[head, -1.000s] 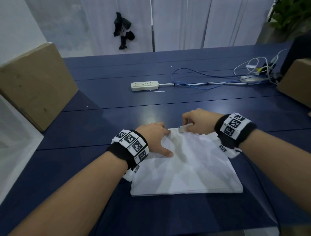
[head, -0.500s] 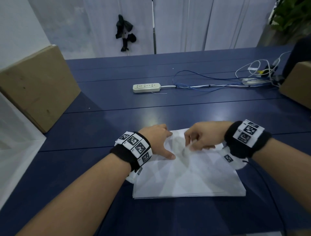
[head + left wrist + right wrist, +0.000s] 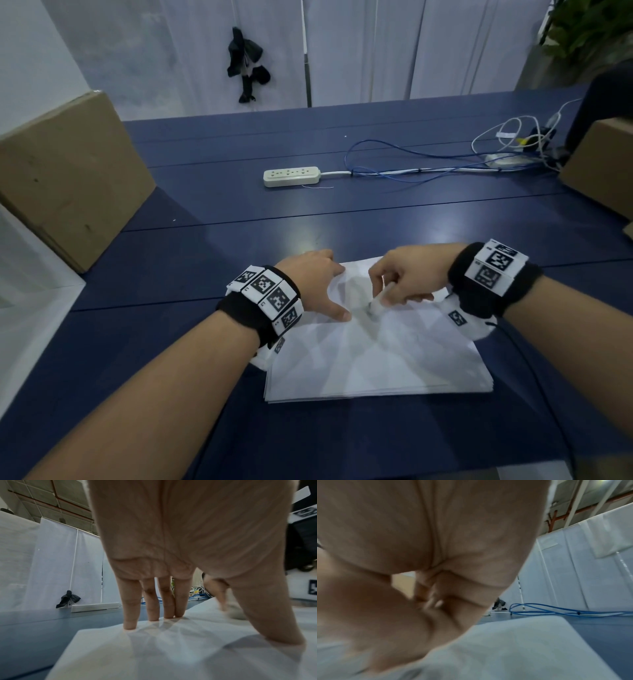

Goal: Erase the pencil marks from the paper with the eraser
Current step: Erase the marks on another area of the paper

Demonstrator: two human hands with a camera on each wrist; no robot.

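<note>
A stack of white paper (image 3: 376, 356) lies on the dark blue table in front of me. My left hand (image 3: 318, 284) presses its straight fingers (image 3: 150, 607) and thumb flat on the sheet's far left corner. My right hand (image 3: 407, 277) pinches a small white eraser (image 3: 376, 305) and holds its tip on the paper just right of the left thumb. In the left wrist view the eraser (image 3: 237, 613) is a blur beyond the thumb. In the right wrist view my curled right hand (image 3: 428, 595) hides the eraser. Pencil marks are too faint to make out.
A white power strip (image 3: 291, 176) with blue and white cables (image 3: 428, 164) lies further back on the table (image 3: 239, 240). Cardboard boxes stand at the left (image 3: 68, 178) and right (image 3: 603, 164) edges. White curtains hang behind.
My right hand has carried the eraser from the paper's far edge toward me and down onto the sheet near the left thumb. The left hand has stayed pressed on the paper.
</note>
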